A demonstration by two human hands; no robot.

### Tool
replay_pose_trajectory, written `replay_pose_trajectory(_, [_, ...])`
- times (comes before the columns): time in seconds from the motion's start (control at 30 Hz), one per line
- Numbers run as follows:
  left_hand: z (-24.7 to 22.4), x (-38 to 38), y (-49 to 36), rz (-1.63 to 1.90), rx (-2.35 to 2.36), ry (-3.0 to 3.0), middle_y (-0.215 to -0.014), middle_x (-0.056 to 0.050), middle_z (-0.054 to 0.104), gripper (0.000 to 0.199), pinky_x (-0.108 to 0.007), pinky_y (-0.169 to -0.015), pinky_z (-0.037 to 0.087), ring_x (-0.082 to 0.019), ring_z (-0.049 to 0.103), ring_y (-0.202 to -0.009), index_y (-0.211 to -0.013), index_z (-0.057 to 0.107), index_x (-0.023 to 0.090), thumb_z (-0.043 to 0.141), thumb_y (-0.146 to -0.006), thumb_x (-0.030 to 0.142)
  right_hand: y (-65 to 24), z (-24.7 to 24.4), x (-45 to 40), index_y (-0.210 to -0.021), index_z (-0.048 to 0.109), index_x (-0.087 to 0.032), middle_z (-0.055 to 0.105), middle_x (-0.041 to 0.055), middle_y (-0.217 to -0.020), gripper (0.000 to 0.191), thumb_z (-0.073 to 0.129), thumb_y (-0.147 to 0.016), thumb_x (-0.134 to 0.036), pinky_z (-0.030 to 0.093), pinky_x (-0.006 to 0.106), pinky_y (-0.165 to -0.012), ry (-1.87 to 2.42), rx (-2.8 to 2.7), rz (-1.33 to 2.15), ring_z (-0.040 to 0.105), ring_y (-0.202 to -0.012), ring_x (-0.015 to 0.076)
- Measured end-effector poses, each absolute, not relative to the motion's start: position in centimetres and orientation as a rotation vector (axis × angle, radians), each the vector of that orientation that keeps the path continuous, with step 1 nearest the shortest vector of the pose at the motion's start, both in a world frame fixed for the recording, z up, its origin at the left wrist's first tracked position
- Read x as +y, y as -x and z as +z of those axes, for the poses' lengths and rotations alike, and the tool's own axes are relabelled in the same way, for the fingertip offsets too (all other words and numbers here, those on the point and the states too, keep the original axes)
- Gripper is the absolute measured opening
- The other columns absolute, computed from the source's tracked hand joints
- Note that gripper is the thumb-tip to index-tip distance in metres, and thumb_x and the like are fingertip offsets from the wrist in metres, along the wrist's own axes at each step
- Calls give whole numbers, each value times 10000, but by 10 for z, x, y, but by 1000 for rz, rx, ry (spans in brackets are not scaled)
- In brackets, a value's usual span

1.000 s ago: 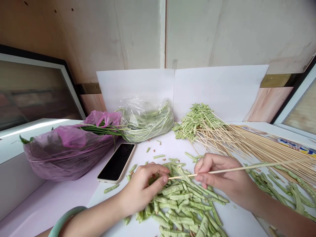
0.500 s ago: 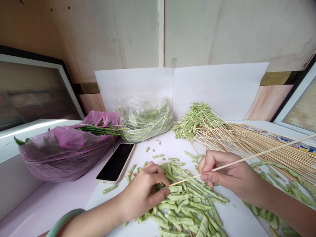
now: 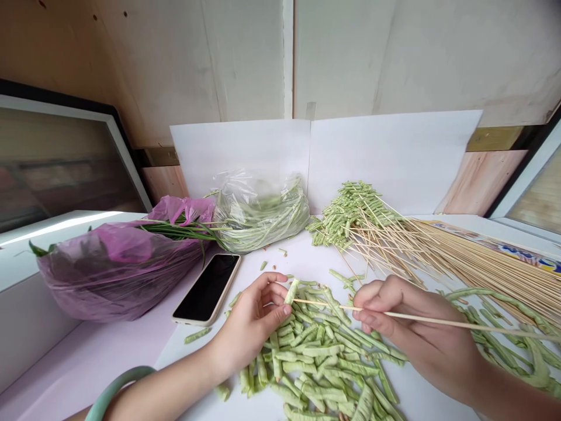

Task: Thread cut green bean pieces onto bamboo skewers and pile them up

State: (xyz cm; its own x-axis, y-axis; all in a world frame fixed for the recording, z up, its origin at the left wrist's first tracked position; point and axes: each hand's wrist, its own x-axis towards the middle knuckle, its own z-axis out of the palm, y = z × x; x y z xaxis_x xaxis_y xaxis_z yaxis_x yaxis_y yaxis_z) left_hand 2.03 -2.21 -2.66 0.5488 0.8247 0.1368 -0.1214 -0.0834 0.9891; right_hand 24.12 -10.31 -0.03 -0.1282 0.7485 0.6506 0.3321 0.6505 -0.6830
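Head view, left to right: a purple bag point(image 3: 118, 272), a phone point(image 3: 207, 289), a clear bag point(image 3: 263, 219), skewered beans point(image 3: 357, 213) and bare skewers point(image 3: 486, 266) lie beyond the bean pile point(image 3: 318, 354). My left hand point(image 3: 250, 318) pinches a bean piece point(image 3: 291, 291) above the pile; my right hand point(image 3: 409, 327) grips a skewer point(image 3: 432, 320) between thumb and fingertips. Pale green and short, the piece tilts upright against the thin skewer's end, though I cannot tell whether it is pierced.
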Motion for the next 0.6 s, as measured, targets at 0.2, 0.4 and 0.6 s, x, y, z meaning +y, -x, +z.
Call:
replay_pose_trajectory(0.2, [-28,-21,-19,866,661,-1477,-838,-15,539,293,-258,-747,414,-136,489,-800,-998,580,156,711,-756,259,-242,-7,-106,-835,499,-242,599,-15,-764,136,550,-935,-166,436,196,-522,885,-1773,412,582,-642,122])
replay_pose_trajectory(0.4, [-26,-20,-19,859,668,-1507,-896,-49,562,285,-288,-774,427,-157,511,-832,-978,586,133,706,-752,259,-239,-7,-106,-845,505,-239,609,0,-761,131,553,-927,-150,431,202,-497,865,-1788,370,587,-626,131])
replay_pose_trajectory(0.6, [-22,-21,-19,896,690,-1530,-823,-29,580,241,-250,-716,452,-135,522,-770,-924,618,127,721,-729,227,-238,-4,-110,-841,459,-238,585,-24,-749,159,512,-926,-114,437,179,-525,885,-1878,238,576,-624,108])
